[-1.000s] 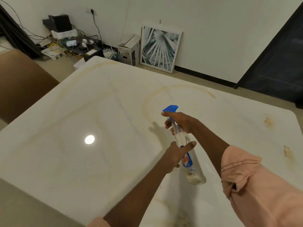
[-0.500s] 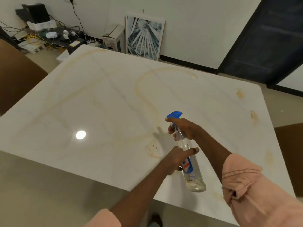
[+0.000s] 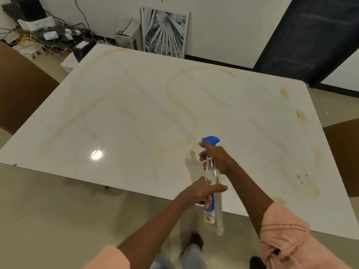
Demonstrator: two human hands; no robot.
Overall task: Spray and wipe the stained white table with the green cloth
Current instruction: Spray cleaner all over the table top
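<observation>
A clear spray bottle (image 3: pixel 213 214) with a blue trigger head is held over the near edge of the white table (image 3: pixel 136 113). My right hand (image 3: pixel 215 158) grips its neck just under the blue head. My left hand (image 3: pixel 204 190) grips the bottle's body above the blue label. Yellow-brown streaks loop across the tabletop, with a darker stain (image 3: pixel 191 156) just left of the nozzle and brown spots along the right side (image 3: pixel 300 115). No green cloth is in view.
Brown chairs stand at the table's left (image 3: pixel 21 90) and right (image 3: pixel 343 156). A framed palm picture (image 3: pixel 165 32) and a cardboard box (image 3: pixel 126 36) lean on the far wall. Cables and power strips (image 3: pixel 48 35) clutter the floor at back left. My legs show below.
The view has pulled back from the table, so more floor and the near edge show. Both hands keep their grip on the bottle, which now hangs over the table's near edge.
</observation>
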